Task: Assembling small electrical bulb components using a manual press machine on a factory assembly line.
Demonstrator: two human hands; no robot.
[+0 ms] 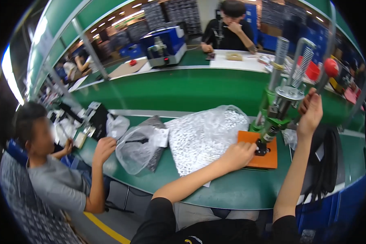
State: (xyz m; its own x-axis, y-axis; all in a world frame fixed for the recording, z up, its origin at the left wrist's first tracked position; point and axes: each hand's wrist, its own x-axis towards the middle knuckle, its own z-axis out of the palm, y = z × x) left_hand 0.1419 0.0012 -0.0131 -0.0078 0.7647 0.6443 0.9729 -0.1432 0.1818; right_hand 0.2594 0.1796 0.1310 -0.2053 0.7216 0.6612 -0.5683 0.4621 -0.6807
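A green hand press (271, 116) with metal columns and a coil spring stands on an orange base plate (248, 140) at the right of the bench. My right hand (311, 112) is raised beside it, fingers wrapped round the press lever (322, 83), which ends in a red ball knob (330, 67). On the base plate under the press head sits a small black fixture (262, 148). My left hand (238, 156) reaches it with fingers pinched together at its left side. Whatever those fingertips hold is too small to make out.
A large clear bag of small silvery parts (195, 142) lies left of the press. Beside it is an opened bag of dark parts (155, 156). A seated co-worker (59, 175) reaches toward it from the left. Black straps (326, 162) lie at right; another person sits across.
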